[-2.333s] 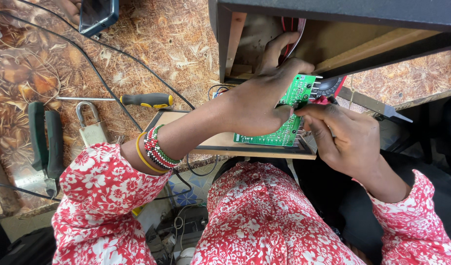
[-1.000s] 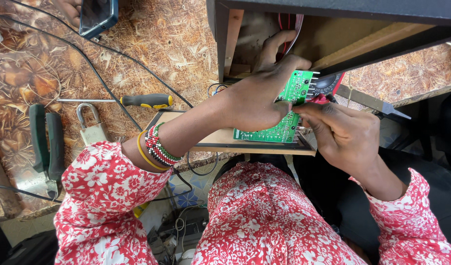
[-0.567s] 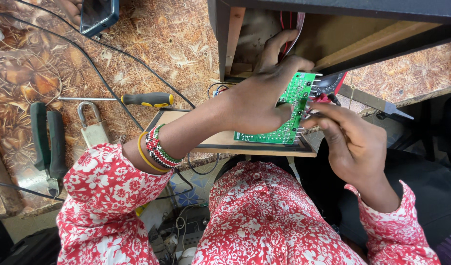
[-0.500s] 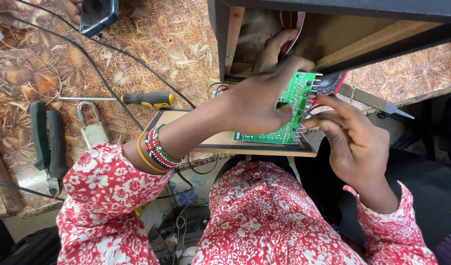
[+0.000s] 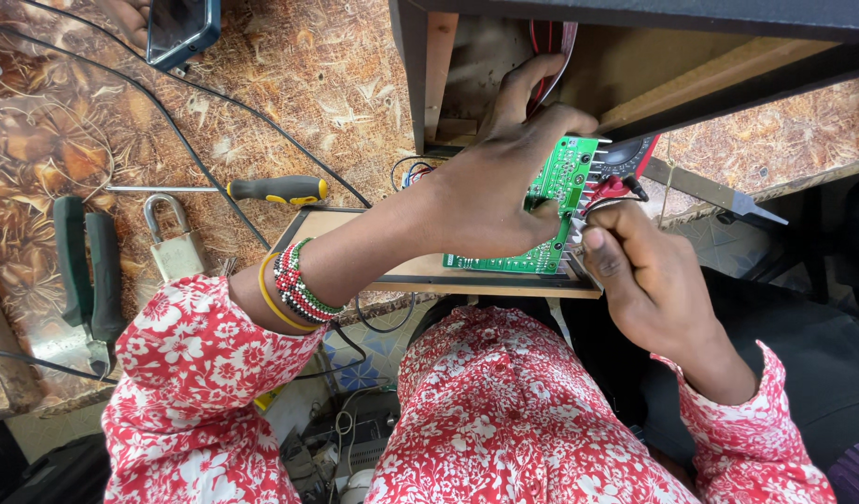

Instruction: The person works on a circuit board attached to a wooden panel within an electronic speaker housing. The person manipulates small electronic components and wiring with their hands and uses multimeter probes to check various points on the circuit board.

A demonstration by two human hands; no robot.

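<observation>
Left hand [image 5: 490, 191] clamped around a green circuit board [image 5: 560, 182], fingers wrapped tight, board held upright just in front of an open wooden box [image 5: 626, 70]. Right hand [image 5: 649, 280] pinched shut at the board's lower edge, touching the pins and a red wire [image 5: 609, 189] (exact grip hard to make out). Over on the tabletop [image 5: 261, 84]: screwdriver [image 5: 261, 189], padlock [image 5: 173, 245], green-handled pliers [image 5: 86, 280].

Electronics repair workshop, screwdriver [image 5: 261, 189], pliers [image 5: 86, 280], padlock [image 5: 176, 245], loose wires [image 5: 205, 177], worn bench [image 5: 289, 84]
</observation>
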